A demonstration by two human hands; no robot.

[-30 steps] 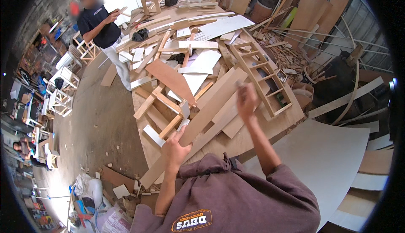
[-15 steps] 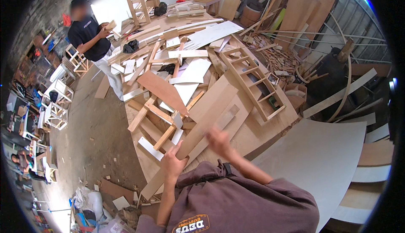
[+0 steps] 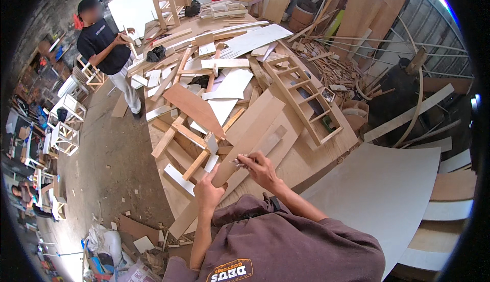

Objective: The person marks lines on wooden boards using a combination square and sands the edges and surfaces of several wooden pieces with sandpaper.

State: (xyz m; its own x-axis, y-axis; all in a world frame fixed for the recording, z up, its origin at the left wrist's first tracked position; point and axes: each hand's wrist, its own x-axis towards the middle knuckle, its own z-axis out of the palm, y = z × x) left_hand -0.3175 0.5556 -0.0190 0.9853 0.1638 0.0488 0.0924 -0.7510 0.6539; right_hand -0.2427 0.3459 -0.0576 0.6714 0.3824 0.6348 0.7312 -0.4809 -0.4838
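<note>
My left hand [image 3: 208, 194] is closed around the edge of a long, narrow wooden board [image 3: 185, 223], which slants from near my waist toward the worktable's middle. Just beyond it, my right hand [image 3: 261, 171] pinches a small, crumpled whitish piece [image 3: 240, 161] against the board's upper face; whether it is cloth or abrasive paper I cannot make out. A wider tan panel [image 3: 266, 109] lies under and past the board. Left of my hands rests an assembled frame of light wood strips [image 3: 196, 165], with a white strip [image 3: 178, 179] beside it.
Offcuts, white sheets and a reddish-brown panel [image 3: 193, 109] crowd the worktable [image 3: 326, 162]. A ladder-like wooden frame [image 3: 319, 123] lies to the right, near a large white sheet [image 3: 377, 190]. At the far left a co-worker [image 3: 104, 47] stands holding a wood piece.
My right hand has shifted a little left along the board and shows sharply instead of blurred. The co-worker has turned the wood piece more upright. My left hand keeps its grip.
</note>
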